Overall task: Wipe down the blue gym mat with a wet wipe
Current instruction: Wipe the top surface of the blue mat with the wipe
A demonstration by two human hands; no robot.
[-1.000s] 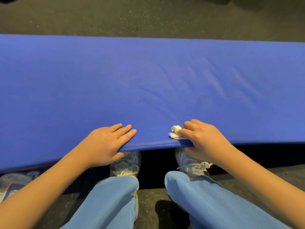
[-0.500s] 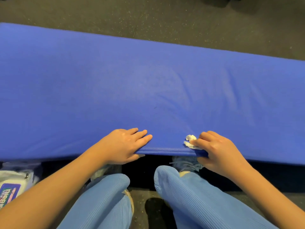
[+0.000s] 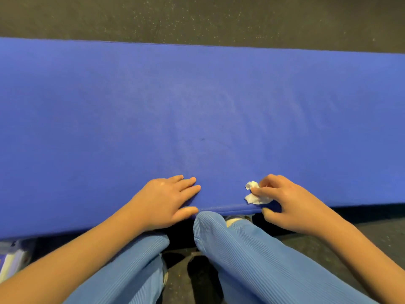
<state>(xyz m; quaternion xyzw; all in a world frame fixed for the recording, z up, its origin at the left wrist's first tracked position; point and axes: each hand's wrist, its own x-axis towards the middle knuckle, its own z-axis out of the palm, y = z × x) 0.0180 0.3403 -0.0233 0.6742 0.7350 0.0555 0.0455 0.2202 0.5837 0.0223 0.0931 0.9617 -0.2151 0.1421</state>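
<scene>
The blue gym mat (image 3: pixel 197 110) stretches across the whole width of the view, with its near edge just in front of my knees. My left hand (image 3: pixel 168 200) lies flat on that near edge, fingers straight on top and thumb down the front. To its right, my right hand (image 3: pixel 287 202) pinches a crumpled white wet wipe (image 3: pixel 255 194) against the mat's near edge, with the thumb below the rim. A small dark spot (image 3: pixel 202 139) shows on the mat beyond my hands.
Dark speckled floor (image 3: pixel 197 18) lies beyond the mat's far edge. My knees in light blue trousers (image 3: pixel 241 249) are bent below the mat. A pack of wipes (image 3: pixel 11 260) peeks in at the lower left corner, under the mat's edge.
Both hands have shifted rightwards along the mat's near edge, still gripping it. More of the wipe now shows under my right fingers. My knees have moved in closer below the mat.
</scene>
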